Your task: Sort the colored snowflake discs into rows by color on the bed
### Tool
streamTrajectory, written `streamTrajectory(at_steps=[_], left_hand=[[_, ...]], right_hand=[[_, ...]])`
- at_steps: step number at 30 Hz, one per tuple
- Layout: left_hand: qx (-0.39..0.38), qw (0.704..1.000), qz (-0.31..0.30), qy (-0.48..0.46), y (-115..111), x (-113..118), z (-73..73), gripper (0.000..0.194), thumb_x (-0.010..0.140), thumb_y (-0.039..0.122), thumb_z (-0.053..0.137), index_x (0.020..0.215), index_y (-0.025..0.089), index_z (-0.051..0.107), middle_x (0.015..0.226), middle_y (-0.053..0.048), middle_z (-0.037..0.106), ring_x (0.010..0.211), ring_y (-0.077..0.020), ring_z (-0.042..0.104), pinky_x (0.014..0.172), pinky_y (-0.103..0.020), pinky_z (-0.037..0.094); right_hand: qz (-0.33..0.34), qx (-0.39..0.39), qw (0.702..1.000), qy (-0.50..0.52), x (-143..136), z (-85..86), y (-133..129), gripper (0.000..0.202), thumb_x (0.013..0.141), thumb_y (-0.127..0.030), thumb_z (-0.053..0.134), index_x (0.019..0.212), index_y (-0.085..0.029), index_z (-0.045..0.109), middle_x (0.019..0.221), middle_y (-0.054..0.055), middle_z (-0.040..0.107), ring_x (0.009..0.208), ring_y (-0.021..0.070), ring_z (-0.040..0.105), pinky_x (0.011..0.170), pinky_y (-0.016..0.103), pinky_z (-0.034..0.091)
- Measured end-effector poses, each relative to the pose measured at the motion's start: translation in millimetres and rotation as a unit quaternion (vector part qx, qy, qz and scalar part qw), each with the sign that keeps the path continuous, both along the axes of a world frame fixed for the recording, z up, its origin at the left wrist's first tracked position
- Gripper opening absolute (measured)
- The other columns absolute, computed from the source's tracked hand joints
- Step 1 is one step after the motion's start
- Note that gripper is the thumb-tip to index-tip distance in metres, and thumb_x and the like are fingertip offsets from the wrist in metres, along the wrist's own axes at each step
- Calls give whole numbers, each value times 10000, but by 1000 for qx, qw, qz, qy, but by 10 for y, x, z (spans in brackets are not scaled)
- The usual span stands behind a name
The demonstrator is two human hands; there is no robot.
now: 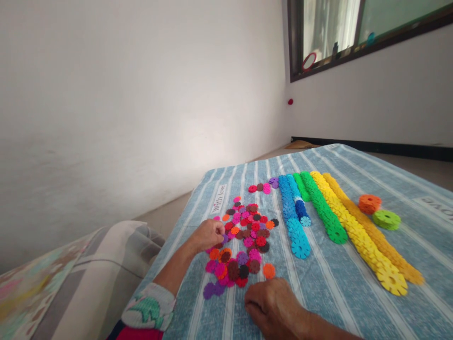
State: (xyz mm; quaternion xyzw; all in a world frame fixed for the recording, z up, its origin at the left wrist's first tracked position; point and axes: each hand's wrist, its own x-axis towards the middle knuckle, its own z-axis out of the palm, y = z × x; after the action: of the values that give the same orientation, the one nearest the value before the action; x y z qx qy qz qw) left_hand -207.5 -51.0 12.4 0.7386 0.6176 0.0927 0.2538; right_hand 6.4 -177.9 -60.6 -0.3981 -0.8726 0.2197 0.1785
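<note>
My left hand [208, 234] is at the left edge of a loose pile of notched plastic discs [242, 258] in pink, red, purple, brown, black and orange. Its fingers are curled together; whatever they may hold is hidden. Nearer to me, my right hand [274, 306] is closed above the cloth, with its fingertips tucked out of sight. Just beyond its knuckles lies a single orange disc [269, 270]. Right of the pile run overlapping rows of discs: a blue row [287, 203], a green row [323, 210], a yellow row [357, 231] and an amber row [385, 241].
An orange disc stack [370, 204] and a lime-green stack [387, 219] stand at the right. A short line of discs, with a purple one [273, 182], lies at the back. Striped blue cloth [399, 189] covers the surface. A grey-white checked cloth [106, 269] lies at left.
</note>
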Motion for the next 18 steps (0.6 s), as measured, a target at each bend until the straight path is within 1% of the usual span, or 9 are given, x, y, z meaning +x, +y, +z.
streamTrajectory(at_steps=[2, 5, 8, 10, 14, 18], left_hand=[[-6, 1000, 4, -14, -10, 10, 30, 26, 549, 158, 525, 551, 167, 550, 475, 50, 544, 508, -116, 517, 517, -210, 340], [-19, 998, 23, -63, -25, 2, 34, 38, 571, 177, 523, 601, 173, 545, 465, 52, 556, 490, -119, 539, 518, -213, 364], [-25, 991, 49, -119, -26, -21, -17, 73, 600, 210, 529, 667, 179, 533, 459, 53, 572, 478, -122, 557, 521, -215, 388], [-17, 988, 62, -140, -14, -33, -71, 85, 616, 228, 535, 684, 179, 525, 461, 48, 583, 475, -121, 563, 517, -214, 390], [24, 984, 88, -152, 32, -33, -166, 93, 627, 245, 548, 683, 174, 523, 460, 42, 589, 453, -115, 555, 493, -208, 374], [41, 981, 112, -153, 93, 2, -190, 132, 626, 254, 552, 728, 171, 562, 494, 33, 617, 462, -117, 551, 451, -200, 353]], right_hand=[[1, 2, 1000, -5, -1, 0, 1, 184, 821, -225, 482, 693, -200, 612, 735, -12, 709, 626, 115, 622, 518, 259, 236], [3, 2, 1000, -9, -4, 16, -3, 181, 820, -232, 480, 701, -201, 613, 745, -10, 712, 629, 116, 618, 521, 256, 240], [3, 3, 1000, -11, -5, 29, -9, 185, 818, -224, 473, 700, -201, 613, 746, -7, 712, 630, 116, 621, 522, 260, 239], [5, 4, 1000, -11, -5, 25, -7, 184, 815, -220, 473, 690, -198, 606, 741, -7, 710, 635, 117, 625, 522, 261, 241], [5, 5, 1000, -6, -12, -15, 15, 162, 803, -227, 488, 688, -202, 600, 742, -14, 709, 654, 121, 636, 520, 254, 251], [9, -7, 1000, -25, -45, -58, 56, 140, 800, -249, 512, 728, -223, 630, 768, -27, 717, 664, 129, 640, 507, 250, 260]])
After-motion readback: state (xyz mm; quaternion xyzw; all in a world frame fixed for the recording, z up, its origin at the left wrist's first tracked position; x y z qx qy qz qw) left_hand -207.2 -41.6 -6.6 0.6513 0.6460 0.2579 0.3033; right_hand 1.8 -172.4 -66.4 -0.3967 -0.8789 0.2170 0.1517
